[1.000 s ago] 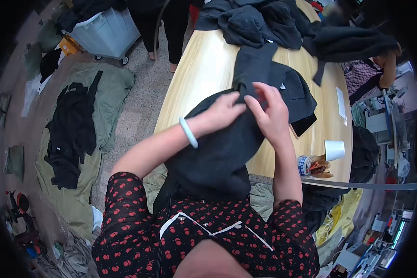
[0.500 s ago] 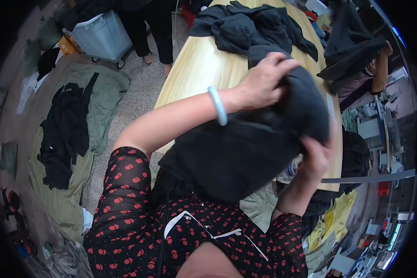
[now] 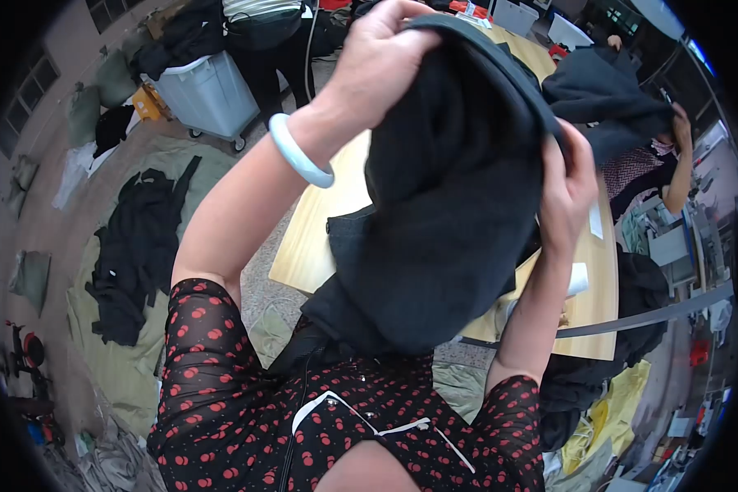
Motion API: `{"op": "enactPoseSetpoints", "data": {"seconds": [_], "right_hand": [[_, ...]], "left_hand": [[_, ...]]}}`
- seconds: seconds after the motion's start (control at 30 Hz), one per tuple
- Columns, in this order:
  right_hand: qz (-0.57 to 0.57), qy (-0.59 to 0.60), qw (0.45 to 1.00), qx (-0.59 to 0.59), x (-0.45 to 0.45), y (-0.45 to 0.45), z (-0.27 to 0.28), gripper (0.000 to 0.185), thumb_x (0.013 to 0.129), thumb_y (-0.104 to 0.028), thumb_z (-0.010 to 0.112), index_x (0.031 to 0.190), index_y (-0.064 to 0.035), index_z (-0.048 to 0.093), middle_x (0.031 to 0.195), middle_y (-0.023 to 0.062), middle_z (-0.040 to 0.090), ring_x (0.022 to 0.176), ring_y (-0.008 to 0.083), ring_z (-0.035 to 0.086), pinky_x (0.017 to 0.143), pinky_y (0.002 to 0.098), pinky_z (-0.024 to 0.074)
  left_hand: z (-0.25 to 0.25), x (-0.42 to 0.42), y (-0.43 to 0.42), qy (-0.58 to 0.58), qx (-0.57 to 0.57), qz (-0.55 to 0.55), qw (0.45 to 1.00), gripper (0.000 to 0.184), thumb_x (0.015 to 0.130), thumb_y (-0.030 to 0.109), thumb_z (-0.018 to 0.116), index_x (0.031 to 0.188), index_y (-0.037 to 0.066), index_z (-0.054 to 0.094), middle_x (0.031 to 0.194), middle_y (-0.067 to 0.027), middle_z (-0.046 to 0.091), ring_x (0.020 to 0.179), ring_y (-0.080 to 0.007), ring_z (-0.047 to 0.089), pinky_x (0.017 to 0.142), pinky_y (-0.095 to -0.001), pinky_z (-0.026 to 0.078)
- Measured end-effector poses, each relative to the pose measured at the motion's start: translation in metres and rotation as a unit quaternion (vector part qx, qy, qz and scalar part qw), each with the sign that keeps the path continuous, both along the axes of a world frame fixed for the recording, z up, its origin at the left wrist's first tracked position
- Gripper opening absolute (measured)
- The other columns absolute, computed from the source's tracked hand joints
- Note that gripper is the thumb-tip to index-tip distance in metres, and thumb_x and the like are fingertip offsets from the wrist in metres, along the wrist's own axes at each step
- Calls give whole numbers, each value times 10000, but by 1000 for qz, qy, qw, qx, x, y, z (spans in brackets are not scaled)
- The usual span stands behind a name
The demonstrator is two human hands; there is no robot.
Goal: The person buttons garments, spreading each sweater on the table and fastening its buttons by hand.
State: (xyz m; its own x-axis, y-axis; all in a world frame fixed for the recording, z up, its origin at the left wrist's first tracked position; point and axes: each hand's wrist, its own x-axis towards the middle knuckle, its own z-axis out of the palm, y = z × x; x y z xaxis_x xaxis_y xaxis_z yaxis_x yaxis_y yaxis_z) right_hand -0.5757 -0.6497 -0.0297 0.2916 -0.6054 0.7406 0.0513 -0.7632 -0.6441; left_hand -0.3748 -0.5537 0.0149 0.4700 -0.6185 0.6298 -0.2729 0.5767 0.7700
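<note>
A dark garment (image 3: pixel 451 213) is lifted in front of me, its band stretched in an arc between my hands and its lower part hanging near my lap. At the upper left of the band, my left hand (image 3: pixel 381 61) grips the edge, with a pale bangle (image 3: pixel 299 153) on that wrist. My right hand (image 3: pixel 567 184) is closed on the band's right side. Behind the garment is the wooden table (image 3: pixel 303 246), mostly covered from view. A white cup (image 3: pixel 578 279) stands partly behind my right forearm.
Across the table a co-worker (image 3: pixel 631 172) holds up another dark garment (image 3: pixel 607 90). A grey bin (image 3: pixel 207 94) on wheels stands at the upper left, beside a standing person (image 3: pixel 266 66). Dark clothes (image 3: pixel 139 246) lie on green cloth on the floor.
Both hands have risen with the garment, my left hand up and to the left. The band is now spread wide between them. The co-worker's garment has been lowered and stretched out.
</note>
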Motion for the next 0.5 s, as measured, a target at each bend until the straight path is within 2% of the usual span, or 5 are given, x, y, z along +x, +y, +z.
{"op": "enactPoseSetpoints", "data": {"seconds": [0.07, 0.17, 0.27, 0.4, 0.5], "right_hand": [[-133, 88, 968, -194, 21, -26, -15, 206, 848, -113, 603, 1035, -25, 600, 980, 113, 602, 908, 203, 588, 839, 288, 439], [39, 117, 990, 61, 30, -1, -53, 325, 812, -214, 660, 1064, -21, 585, 992, 141, 604, 803, 240, 609, 722, 332, 484], [59, 380, 923, -5, 37, 41, -103, 651, 783, -350, 681, 1287, -20, 434, 1093, 206, 561, 1007, 343, 559, 867, 411, 455], [16, 472, 881, -30, 30, 38, -175, 642, 791, -267, 640, 1313, -3, 376, 1080, 203, 559, 1026, 365, 539, 880, 415, 450], [20, 475, 880, -2, 25, 25, -182, 444, 792, -196, 613, 1168, 7, 495, 990, 198, 595, 952, 346, 576, 824, 428, 479]], "left_hand": [[-10, 25, 15, -44, 69, 70, 994, 235, 828, 0, 535, 1057, -9, 588, 956, -45, 620, 888, -100, 577, 816, -235, 465], [-51, 54, 22, -5, 267, 40, 963, 352, 775, 34, 594, 1124, -17, 587, 1016, -60, 624, 919, -118, 577, 846, -241, 454], [-90, 74, 35, -63, 404, -7, 912, 328, 765, 49, 629, 1079, -39, 601, 953, -65, 631, 887, -118, 581, 826, -239, 458], [-123, 81, 46, -161, 504, 21, 848, 503, 745, 276, 710, 1072, -88, 595, 936, -148, 650, 854, -216, 630, 811, -305, 491], [-132, 83, 43, -214, 562, 41, 798, 474, 793, 278, 681, 1126, -45, 582, 976, -137, 654, 885, -216, 622, 840, -322, 472]]}}
